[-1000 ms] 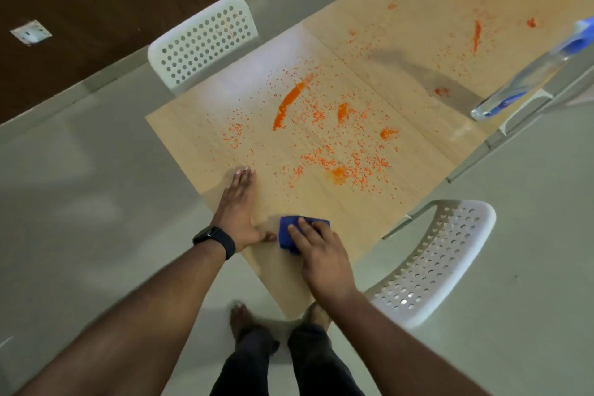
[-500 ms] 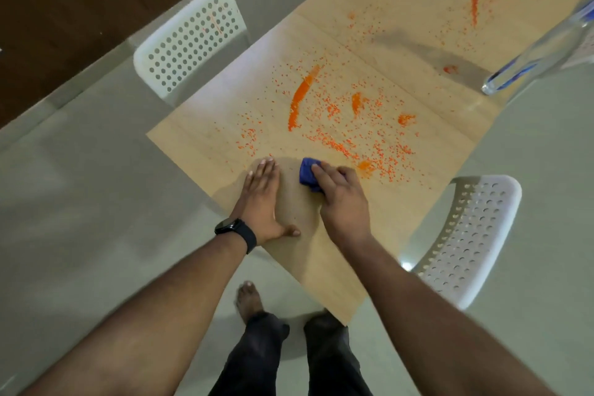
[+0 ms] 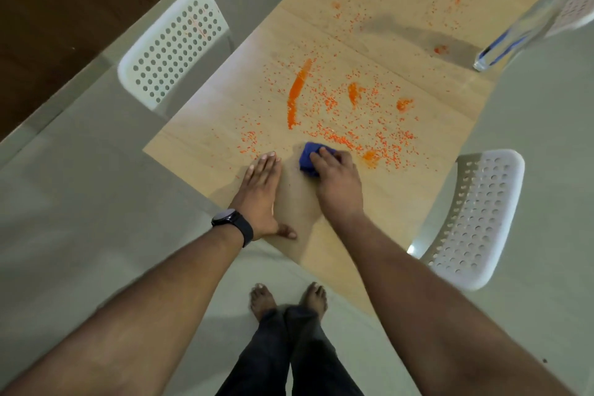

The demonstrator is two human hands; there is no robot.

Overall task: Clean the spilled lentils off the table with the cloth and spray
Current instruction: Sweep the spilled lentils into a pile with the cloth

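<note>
While the wooden counter (image 3: 401, 209) carries most of the mess, the wiping step is in hand and looks barely begun. Orange lentils (image 3: 350, 112) lie scattered over its middle, with one long streak and several small heaps, and more lie farther up near the spray bottle (image 3: 514, 32), which stands at the right edge, well apart from both hands. White perforated chairs (image 3: 173, 48) sit on either side. The left hand (image 3: 262, 193) lies flat on the counter, fingers straight and together, its grip holding nothing; a dark watch (image 3: 233, 225) is on that wrist. Just beside it, the right hand (image 3: 337, 180) has its fingers curled over the blue cloth (image 3: 308, 156), pressing the bunched cloth to the counter at the near edge of the spill. Judging by this, the next move calls for pushing the cloth through the lentils with steady downward pressure, gathering them toward one spot, not flicking them off the edge.
</note>
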